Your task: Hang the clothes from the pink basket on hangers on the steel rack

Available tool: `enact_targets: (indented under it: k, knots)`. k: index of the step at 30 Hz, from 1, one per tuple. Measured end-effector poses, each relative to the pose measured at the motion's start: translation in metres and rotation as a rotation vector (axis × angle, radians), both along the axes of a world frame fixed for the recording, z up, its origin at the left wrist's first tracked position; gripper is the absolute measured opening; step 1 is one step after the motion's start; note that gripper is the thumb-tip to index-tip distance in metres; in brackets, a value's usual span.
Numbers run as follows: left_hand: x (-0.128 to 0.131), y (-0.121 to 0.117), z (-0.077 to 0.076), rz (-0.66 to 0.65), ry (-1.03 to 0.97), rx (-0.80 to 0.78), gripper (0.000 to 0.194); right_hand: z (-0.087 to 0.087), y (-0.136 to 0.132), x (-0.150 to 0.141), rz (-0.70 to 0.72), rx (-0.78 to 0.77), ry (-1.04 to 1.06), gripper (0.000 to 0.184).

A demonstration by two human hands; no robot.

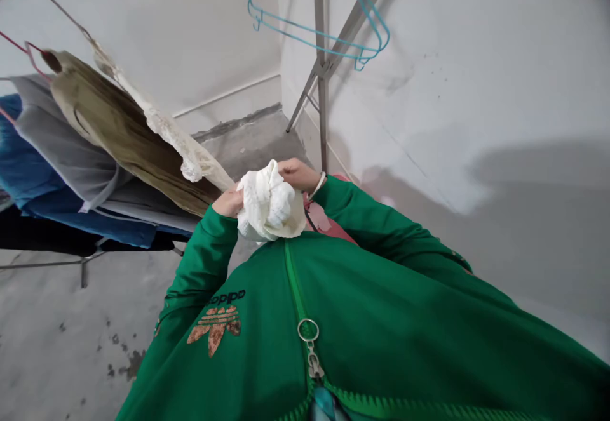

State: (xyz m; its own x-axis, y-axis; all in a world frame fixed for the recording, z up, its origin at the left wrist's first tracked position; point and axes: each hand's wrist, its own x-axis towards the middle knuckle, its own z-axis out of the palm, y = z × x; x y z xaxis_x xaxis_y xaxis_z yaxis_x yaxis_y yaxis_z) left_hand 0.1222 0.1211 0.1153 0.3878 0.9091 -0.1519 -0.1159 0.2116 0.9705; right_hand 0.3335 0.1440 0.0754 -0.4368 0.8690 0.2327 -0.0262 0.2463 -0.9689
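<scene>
A bunched-up white cloth (269, 202) with a textured weave is gathered in front of my chest. My left hand (229, 201) grips its left side, the fingertips hidden behind the folds. On the far right side, my right hand (296, 174) is closed on the same cloth, with a pale band round the wrist. Whether the cloth is a garment cannot be made out, as it is rolled into a ball. Just beyond my left hand hangs a cream lacy garment (166, 132).
Olive trousers (105, 122), a grey garment (61, 129) and blue clothing (38, 183) hang at the left. Light-blue hangers (305, 37) hang ahead by a metal rack post (320, 103). A pinkish-red object (333, 225) is partly hidden below my right arm. A white wall (500, 91) stands right.
</scene>
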Motion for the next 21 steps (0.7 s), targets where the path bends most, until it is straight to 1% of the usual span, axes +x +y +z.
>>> enact_targets:
  k: [1,2,3,4,5,6,7,9,11,12,13,14,15,17,18,19,21]
  knots:
    - [-0.006,0.002,0.005,-0.007,0.046,0.025,0.056,0.002,0.002,0.006,-0.138,0.022,-0.009,0.045]
    - [-0.012,0.006,0.008,0.016,0.096,0.05,0.057,0.005,0.004,0.015,-0.292,0.064,-0.025,0.038]
    - [-0.02,0.01,0.01,0.065,0.145,0.079,0.058,0.009,0.006,0.024,-0.441,0.121,-0.045,0.032]
    - [-0.029,0.015,0.011,0.136,0.195,0.114,0.059,0.014,0.007,0.033,-0.559,0.186,-0.074,0.027]
    - [-0.038,0.02,0.01,0.208,0.251,0.152,0.059,0.02,0.006,0.041,-0.637,0.252,-0.112,0.023]
    - [-0.047,0.025,0.008,0.277,0.312,0.196,0.057,0.027,0.005,0.047,-0.674,0.317,-0.158,0.021]
    - [-0.055,0.031,0.005,0.332,0.385,0.245,0.054,0.033,0.002,0.05,-0.684,0.377,-0.206,0.02]
    - [-0.064,0.039,-0.001,0.394,0.582,0.356,0.045,0.044,-0.004,0.049,-0.662,0.473,-0.299,0.018]
    - [-0.06,0.038,-0.005,0.49,0.765,0.509,0.036,0.053,-0.009,0.039,-0.628,0.537,-0.374,0.018]
    - [-0.052,0.034,-0.006,0.531,0.81,0.599,0.036,0.058,-0.011,0.033,-0.614,0.555,-0.407,0.019]
    - [-0.039,0.028,-0.007,0.545,0.807,0.682,0.04,0.063,-0.012,0.025,-0.603,0.563,-0.441,0.019]
    - [-0.024,0.019,-0.007,0.531,0.763,0.753,0.046,0.068,-0.013,0.018,-0.595,0.561,-0.476,0.018]
    - [-0.006,0.01,-0.008,0.454,0.69,0.795,0.052,0.074,-0.015,0.01,-0.587,0.55,-0.513,0.018]
    - [0.029,-0.006,-0.011,0.264,0.553,0.777,0.063,0.087,-0.019,-0.004,-0.56,0.52,-0.582,0.019]
    - [0.044,-0.01,-0.013,0.212,0.511,0.753,0.063,0.093,-0.021,-0.009,-0.542,0.509,-0.61,0.019]
    - [0.056,-0.011,-0.015,0.205,0.473,0.725,0.06,0.098,-0.024,-0.013,-0.522,0.504,-0.632,0.02]
    - [0.066,-0.006,-0.02,0.249,0.443,0.669,0.045,0.106,-0.028,-0.014,-0.489,0.51,-0.655,0.02]
